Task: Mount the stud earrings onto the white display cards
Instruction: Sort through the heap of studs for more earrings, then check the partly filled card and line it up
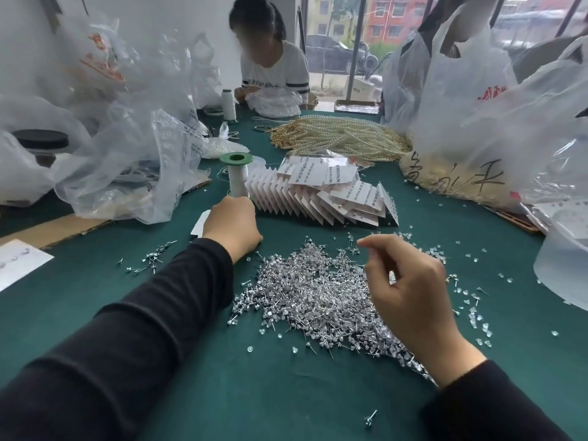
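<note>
A big heap of silver stud earrings [311, 297] lies on the green tablecloth [222, 377] in front of me. My right hand [404, 281] hovers over the heap's right side, fingers loosely curled, thumb and forefinger apart, with nothing visible between them. My left hand [234, 224] rests on the cloth left of the heap and grips a white display card [199, 226], most of it hidden under the hand. Behind both hands, a fanned row of white display cards [318, 195] with earrings in them leans across the table. Small clear earring backs [471, 300] are scattered to the right.
A green-topped spool [236, 176] stands just beyond my left hand. Pearl strands [343, 135] are heaped further back. Plastic bags [127, 160] crowd the left side, with more bags [477, 122] on the right. Another person [273, 65] works at the far end. Cardboard [54, 230] lies at left.
</note>
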A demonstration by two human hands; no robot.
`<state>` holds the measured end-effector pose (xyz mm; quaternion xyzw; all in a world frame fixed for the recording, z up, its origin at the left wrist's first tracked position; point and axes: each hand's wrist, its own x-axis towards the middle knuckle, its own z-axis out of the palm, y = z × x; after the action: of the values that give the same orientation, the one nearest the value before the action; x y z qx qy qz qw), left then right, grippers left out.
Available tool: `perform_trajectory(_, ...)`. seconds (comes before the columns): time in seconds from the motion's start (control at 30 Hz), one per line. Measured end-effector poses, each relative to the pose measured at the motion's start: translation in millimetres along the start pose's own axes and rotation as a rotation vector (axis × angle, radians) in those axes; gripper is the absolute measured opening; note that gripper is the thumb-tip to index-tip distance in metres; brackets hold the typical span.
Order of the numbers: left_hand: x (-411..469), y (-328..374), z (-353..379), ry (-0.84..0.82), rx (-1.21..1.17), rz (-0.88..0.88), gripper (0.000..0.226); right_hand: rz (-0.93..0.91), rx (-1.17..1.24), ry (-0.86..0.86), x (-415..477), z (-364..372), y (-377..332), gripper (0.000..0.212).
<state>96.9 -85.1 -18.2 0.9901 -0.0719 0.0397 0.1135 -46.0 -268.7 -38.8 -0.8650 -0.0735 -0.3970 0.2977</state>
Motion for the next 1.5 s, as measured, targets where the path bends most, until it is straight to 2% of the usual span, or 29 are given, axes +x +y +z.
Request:
perform_trajectory(0.07,-7,4,-4,0.013,-0.003,0.017,0.007,-0.016,0.001,0.003,0,0,-1,0.016)
perform_trajectory(0.1,-11,6,-7,0.042,0.0,0.032,0.008,-0.025,0.001,0.003,0,0,-1,0.016)
perform_trajectory(0.13,-16,10,-11,0.112,0.016,0.065,0.013,-0.029,0.002,0.001,0,0,-2,0.015)
perform_trajectory(0.2,-29,20,-20,0.378,0.009,0.176,0.021,0.022,0.073,-0.01,0,-1,-3,0.013)
perform_trajectory(0.27,-46,35,-29,0.637,-0.149,0.337,0.021,0.272,0.372,-0.068,3,-4,-7,0.008)
perform_trajectory(0.33,-66,54,-30,0.731,-0.318,0.557,0.016,0.63,0.808,-0.203,10,-7,-8,0.029)
perform_trajectory(0.37,-76,63,-27,0.722,-0.363,0.668,0.014,0.756,0.987,-0.266,12,-11,-7,0.04)
perform_trajectory(0.43,-92,76,-13,0.617,-0.42,0.838,0.01,0.822,1.175,-0.32,16,-18,-6,0.039)
perform_trajectory(0.53,-98,80,3,0.387,-0.49,0.948,0.021,0.851,1.128,-0.211,18,-25,0,0.026)
perform_trajectory(0.6,-91,74,4,0.243,-0.573,0.897,0.023,0.89,0.958,-0.091,19,-29,11,0.018)
perform_trajectory(0.67,-80,62,6,0.104,-0.55,0.789,0.026,0.89,0.81,-0.046,20,-35,21,0.03)
perform_trajectory(0.77,-72,48,13,-0.139,-0.346,0.703,0.062,0.845,0.704,-0.114,18,-50,26,0.049)
perform_trajectory(0.83,-75,50,16,-0.215,-0.258,0.699,0.07,0.801,0.652,-0.184,16,-59,24,0.059)
perform_trajectory(0.9,-79,57,19,-0.246,-0.197,0.699,0.063,0.765,0.613,-0.25,11,-64,23,0.067)
perform_trajectory(0.97,-81,63,22,-0.241,-0.186,0.708,0.048,0.742,0.598,-0.245,3,-64,25,0.064)
perform_trajectory(1.1,-85,70,28,-0.106,-0.346,0.706,0.014,0.751,0.58,-0.069,-5,-60,36,0.037)
perform_trajectory(1.17,-86,72,30,-0.024,-0.398,0.721,0.006,0.781,0.605,-0.018,-5,-59,38,0.02)
perform_trajectory(1.3,-85,72,29,0.054,-0.46,0.699,0.004,0.857,0.756,-0.059,-6,-61,36,0.01)
perform_trajectory(1.4,-85,71,28,0.014,-0.502,0.668,0.009,0.96,0.918,-0.117,-5,-64,35,0.015)
perform_trajectory(1.5,-91,75,25,0.006,-0.553,0.719,0.016,0.959,0.928,-0.149,-6,-63,31,0.014)
